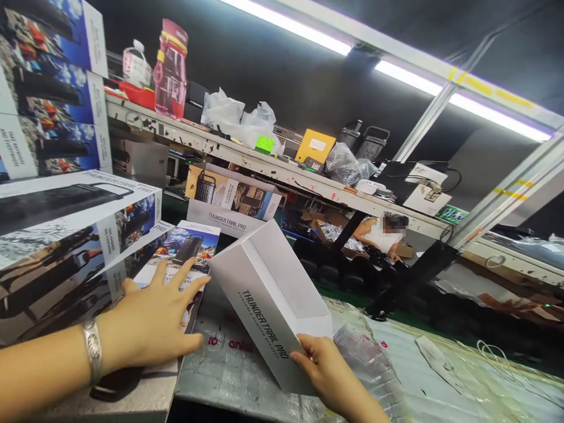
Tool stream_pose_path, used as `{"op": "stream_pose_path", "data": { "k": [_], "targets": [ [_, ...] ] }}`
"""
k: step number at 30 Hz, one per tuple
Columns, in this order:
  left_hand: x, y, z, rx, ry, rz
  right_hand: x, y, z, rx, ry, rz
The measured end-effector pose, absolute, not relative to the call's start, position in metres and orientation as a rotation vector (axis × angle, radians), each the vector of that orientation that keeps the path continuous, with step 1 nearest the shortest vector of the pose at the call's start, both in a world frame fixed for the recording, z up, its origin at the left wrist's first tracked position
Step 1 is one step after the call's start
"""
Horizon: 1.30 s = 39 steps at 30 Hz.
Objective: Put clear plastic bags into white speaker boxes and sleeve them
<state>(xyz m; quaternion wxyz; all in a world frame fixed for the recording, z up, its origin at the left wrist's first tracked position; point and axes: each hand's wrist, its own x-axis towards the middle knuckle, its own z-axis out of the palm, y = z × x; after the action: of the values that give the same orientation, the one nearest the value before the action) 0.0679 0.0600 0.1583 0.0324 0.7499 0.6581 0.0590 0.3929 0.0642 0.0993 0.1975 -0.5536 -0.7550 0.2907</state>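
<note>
Right hand [324, 367] grips the lower corner of a tilted white Thunder Trail Pro box [268, 308] above the counter [229, 376]; left hand [152, 320] lies flat, fingers spread, on a printed carton [185, 249].

Two bare forearms are seen, with no sleeves reaching the wrists. A broad silver metal bangle [92, 351] with an engraved pattern is worn around the left wrist, just behind the left hand [152, 320]. Nothing is worn on the right hand [324, 367], and short, unpainted nails are shown on the fingers
</note>
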Motion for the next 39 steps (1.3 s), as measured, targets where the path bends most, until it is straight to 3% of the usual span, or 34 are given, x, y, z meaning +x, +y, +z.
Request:
{"op": "stream_pose_path", "data": {
  "k": [6, 12, 17, 21, 25, 32, 39],
  "targets": [
    [0.026, 0.094, 0.187, 2.475, 1.975, 0.229, 0.420, 0.057, 0.114, -1.574, -2.205, 0.736],
    [0.023, 0.103, 0.178, 2.556, 2.142, 0.274, 0.425, 0.038, 0.105, -1.521, -1.952, 0.635],
    [0.089, 0.071, 0.158, 2.790, 1.582, 0.365, 0.470, 0.025, 0.072, -1.545, -1.088, 0.152],
    [0.168, 0.050, 0.164, 2.780, 1.036, 0.197, 0.498, 0.002, 0.035, -1.536, -0.587, 0.104],
    [0.259, 0.049, 0.162, 2.864, 0.563, 0.235, 0.503, -0.023, 0.005, -1.401, -0.519, 0.048],
    [0.379, 0.054, 0.115, 3.062, 0.425, 0.012, 0.511, -0.036, -0.036, -1.475, -0.571, 0.401],
    [0.409, 0.066, 0.100, 2.947, 0.534, -0.283, 0.504, -0.039, -0.052, -1.344, -0.501, 0.641]
  ]
}}
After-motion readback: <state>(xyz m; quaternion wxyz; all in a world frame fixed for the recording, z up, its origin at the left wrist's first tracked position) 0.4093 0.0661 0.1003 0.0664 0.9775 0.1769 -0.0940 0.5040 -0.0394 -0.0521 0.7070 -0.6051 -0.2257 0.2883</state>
